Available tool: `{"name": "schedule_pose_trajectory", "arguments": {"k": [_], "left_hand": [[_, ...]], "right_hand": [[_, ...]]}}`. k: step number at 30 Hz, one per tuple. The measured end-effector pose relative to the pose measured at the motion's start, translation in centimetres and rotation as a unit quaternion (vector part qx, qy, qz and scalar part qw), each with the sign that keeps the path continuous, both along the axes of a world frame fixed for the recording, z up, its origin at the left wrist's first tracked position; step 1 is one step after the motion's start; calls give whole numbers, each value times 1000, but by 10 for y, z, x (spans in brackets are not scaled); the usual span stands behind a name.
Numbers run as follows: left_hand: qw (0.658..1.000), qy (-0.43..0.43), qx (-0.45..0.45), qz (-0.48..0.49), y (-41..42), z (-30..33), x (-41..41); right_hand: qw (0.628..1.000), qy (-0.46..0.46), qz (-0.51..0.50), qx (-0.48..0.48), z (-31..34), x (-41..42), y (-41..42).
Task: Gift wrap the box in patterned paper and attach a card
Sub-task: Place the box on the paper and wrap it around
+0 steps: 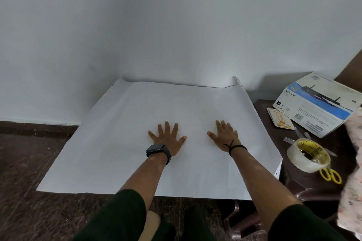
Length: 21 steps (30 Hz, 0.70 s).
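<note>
Both hands, left hand (167, 137) & right hand (224, 136), are pressing flat w/ fingers spread apart on the wrapping paper (125, 143), white side up, probably to stop it curling. The Netgear box (321, 103), card (280, 119), tape roll (308, 156) & scissors (331, 175) are waiting on the counter (262, 111) at right, within reach.

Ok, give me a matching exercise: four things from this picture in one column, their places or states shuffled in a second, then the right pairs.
Things:
1. wrapping paper
2. box
3. tape roll
4. card

Places or states:
A. lies flat just left of the box
B. spread white side up, pressed by left hand and right hand
C. stands over the yellow scissors
D. far right, by the wall, printed side up

Pairs: 1-B, 2-D, 3-C, 4-A
</note>
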<state>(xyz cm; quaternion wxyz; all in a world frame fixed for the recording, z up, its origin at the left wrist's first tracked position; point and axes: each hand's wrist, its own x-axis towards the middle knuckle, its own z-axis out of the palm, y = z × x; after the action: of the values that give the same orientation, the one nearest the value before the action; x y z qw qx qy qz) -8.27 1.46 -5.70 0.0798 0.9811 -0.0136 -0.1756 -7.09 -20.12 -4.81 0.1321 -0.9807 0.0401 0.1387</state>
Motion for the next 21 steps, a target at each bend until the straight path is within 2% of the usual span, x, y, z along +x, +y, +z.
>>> {"name": "schedule_pose_trajectory", "arguments": {"k": [7,13,21], "left_hand": [[995,-59,-54,-62,-55,45,-12],[975,-133,-148,-102,-141,93,-7],[932,-143,-260,-207,-287,128,34]], "right_hand": [[994,-61,17,85,35,-29,-2],[983,-159,-9,90,86,-41,-57],[950,-251,-172,73,131,-25,-185]]}}
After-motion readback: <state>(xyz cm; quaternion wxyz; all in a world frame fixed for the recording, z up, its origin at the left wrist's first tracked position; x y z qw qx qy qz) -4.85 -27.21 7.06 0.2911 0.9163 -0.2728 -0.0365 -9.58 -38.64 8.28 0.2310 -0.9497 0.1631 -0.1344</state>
